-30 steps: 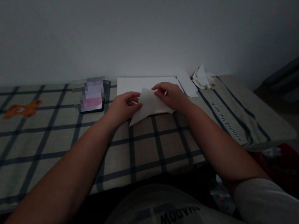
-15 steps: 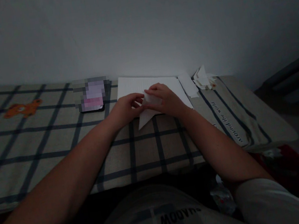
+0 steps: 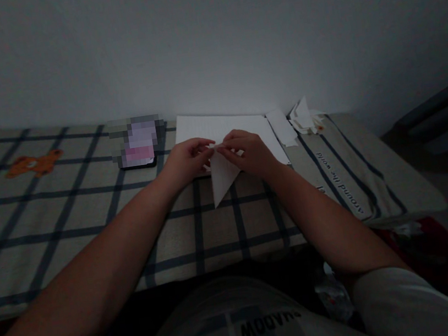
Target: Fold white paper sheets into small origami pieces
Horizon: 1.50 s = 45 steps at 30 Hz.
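A folded white paper (image 3: 222, 178) hangs between my hands, one pointed corner reaching down toward the table's front. My left hand (image 3: 190, 159) pinches its upper left edge between thumb and fingers. From the other side my right hand (image 3: 250, 150) grips the paper's top close to the left fingertips. Both hands are above a pad of white paper (image 3: 222, 125) that lies flat on the checked cloth. The fold at the top is partly hidden by my fingers.
Left of the pad lies a phone (image 3: 139, 143) with a blurred screen. An orange bear-shaped piece (image 3: 35, 164) is further left. To the right are a paper strip (image 3: 282, 126) and a folded paper shape (image 3: 304, 116). A wall (image 3: 206, 42) rises behind the checked tablecloth (image 3: 88, 209).
The paper has turned between my hands, its point now hanging lower and more of its face showing. Both hands have shifted their grip to its top edge.
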{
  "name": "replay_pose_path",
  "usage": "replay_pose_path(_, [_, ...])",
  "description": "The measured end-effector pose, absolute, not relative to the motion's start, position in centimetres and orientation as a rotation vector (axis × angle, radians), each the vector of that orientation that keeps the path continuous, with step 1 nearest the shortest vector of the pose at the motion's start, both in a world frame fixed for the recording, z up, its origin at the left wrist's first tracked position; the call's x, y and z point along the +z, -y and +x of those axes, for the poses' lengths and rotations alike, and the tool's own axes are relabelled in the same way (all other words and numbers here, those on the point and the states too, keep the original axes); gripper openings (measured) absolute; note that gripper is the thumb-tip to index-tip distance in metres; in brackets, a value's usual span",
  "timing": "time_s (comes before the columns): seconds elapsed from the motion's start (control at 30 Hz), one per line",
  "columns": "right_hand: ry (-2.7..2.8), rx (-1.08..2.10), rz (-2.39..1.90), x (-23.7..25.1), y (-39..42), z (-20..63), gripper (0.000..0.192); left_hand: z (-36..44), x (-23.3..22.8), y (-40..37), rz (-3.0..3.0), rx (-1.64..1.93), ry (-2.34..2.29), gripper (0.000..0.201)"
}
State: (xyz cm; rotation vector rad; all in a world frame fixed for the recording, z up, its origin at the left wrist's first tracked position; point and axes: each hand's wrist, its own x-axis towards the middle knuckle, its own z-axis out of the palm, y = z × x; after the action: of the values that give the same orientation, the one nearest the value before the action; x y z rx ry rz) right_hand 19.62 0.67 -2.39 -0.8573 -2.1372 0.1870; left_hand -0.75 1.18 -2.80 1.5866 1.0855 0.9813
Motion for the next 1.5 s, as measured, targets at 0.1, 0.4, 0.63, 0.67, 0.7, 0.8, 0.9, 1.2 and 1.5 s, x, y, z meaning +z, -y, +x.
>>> replay_pose_path(0.1, [2.198, 0.262, -0.932, -2.1, -0.5, 19.5, 0.022, -0.6, -2.4, -1.0, 1.546, 0.982, -1.13, 0.018])
replay_pose_path(0.4, [2.201, 0.213, -0.987, -2.0, -0.5, 19.4, 0.031, -0.6, -3.0, -1.4, 1.567, 1.164, -1.049, 0.035])
replay_pose_path(0.63, [2.07, 0.312, -1.07, -1.9, -0.1, 19.3, 0.027, -0.8, -2.7, -1.4, 1.627, 1.152, -1.03, 0.037])
replay_pose_path(0.67, [2.036, 0.347, -1.091, -1.8, -0.1, 19.3, 0.025, -0.9, -2.7, -1.4, 1.652, 1.155, -1.045, 0.038])
replay_pose_path(0.7, [2.003, 0.38, -1.111, -1.8, -0.1, 19.3, 0.024, -0.9, -2.7, -1.4, 1.675, 1.157, -1.061, 0.038])
replay_pose_path(0.8, [1.902, 0.447, -1.145, -1.8, -0.3, 19.3, 0.024, -1.0, -2.7, -1.3, 1.731, 1.156, -1.09, 0.039])
replay_pose_path(0.9, [1.816, 0.489, -1.159, -1.8, -0.7, 19.5, 0.026, -1.0, -2.7, -1.1, 1.776, 1.16, -1.092, 0.037])
replay_pose_path(1.2, [1.766, 0.602, -1.217, -1.8, -0.9, 19.8, 0.029, -0.9, -2.2, -0.8, 1.786, 1.15, -1.101, 0.033])
replay_pose_path(1.5, [1.705, 0.655, -1.264, -2.1, -1.5, 20.1, 0.03, -0.9, -2.5, -1.1, 1.722, 1.143, -1.1, 0.032])
